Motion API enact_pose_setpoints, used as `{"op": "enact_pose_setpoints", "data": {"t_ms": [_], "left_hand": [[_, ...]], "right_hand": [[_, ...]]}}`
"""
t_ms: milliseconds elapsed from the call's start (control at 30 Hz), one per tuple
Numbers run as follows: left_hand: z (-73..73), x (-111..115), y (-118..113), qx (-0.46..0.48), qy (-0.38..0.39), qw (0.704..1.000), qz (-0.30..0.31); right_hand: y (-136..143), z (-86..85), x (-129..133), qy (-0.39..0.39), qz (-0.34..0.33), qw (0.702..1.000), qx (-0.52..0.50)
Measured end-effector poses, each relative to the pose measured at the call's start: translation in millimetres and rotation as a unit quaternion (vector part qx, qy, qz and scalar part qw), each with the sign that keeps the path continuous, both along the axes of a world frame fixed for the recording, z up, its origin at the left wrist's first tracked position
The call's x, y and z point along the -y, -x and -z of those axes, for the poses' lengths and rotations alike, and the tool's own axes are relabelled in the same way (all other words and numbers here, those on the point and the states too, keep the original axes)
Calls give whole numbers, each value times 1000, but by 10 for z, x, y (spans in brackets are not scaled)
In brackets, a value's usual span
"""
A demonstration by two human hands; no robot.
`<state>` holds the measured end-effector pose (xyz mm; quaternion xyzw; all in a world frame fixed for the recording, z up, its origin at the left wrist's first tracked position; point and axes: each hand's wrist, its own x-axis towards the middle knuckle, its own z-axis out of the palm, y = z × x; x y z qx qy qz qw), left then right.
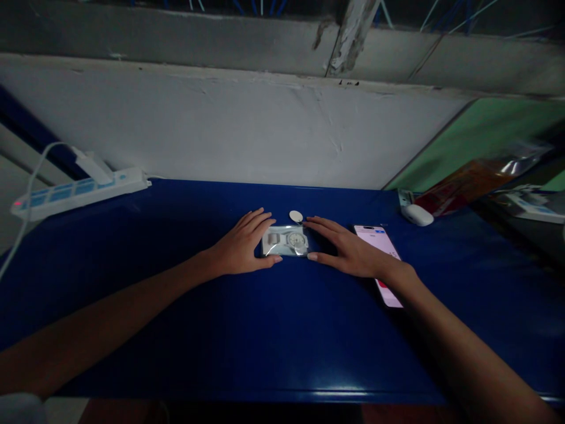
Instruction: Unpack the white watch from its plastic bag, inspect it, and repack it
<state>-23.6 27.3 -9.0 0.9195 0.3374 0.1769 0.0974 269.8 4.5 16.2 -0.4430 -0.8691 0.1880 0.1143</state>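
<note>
A wristwatch with a pale strap and a round dial (296, 239) lies flat in a clear plastic package (286, 249) on the blue table. A round white tag (295, 217) rests just behind it. My left hand (242, 244) lies at the package's left end, thumb in front and fingers behind, touching or nearly touching its edge. At the opposite end is my right hand (348, 247), its fingers stretched out and its thumb near the front corner. Both hands have thumb and fingers apart. Whether either one presses on the package is hard to tell.
A lit smartphone (379, 247) lies partly under my right wrist. Farther right are a white mouse-like object (417, 215) and a red-brown plastic packet (472, 185). A white power strip (83, 191) with a plugged-in cable stands at the left. A white wall (229, 129) rises behind the table.
</note>
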Motion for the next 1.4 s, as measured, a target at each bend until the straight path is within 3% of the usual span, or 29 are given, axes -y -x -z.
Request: {"op": "enact_pose_setpoints", "data": {"t_ms": [267, 500, 600, 800, 1000, 1100, 1300, 1400], "left_hand": [[-21, 3, -6, -2, 5, 1000, 3], [-42, -2, -6, 21, 16, 1000, 4], [-38, 4, -9, 27, 19, 999, 3], [-32, 12, -13, 62, 44, 997, -4], [-32, 16, -10, 91, 47, 995, 1], [-28, 13, -11, 73, 40, 997, 1], [-24, 12, 2, 49, 22, 999, 4], [-22, 16, 8, 32, 15, 999, -8]], "right_hand": [[28, -9, 21, -23, -13, 999, 28], [130, -123, 62, -92, -29, 992, -83], [147, -144, 72, -89, 0, 987, -136], [132, -101, 52, -60, 133, 969, -197], [170, -44, 36, -10, 132, 967, -217], [214, -37, 56, 4, 127, 972, -196], [218, -67, 91, -97, 68, 989, -85], [183, -53, 83, -95, 24, 995, -24]]}}
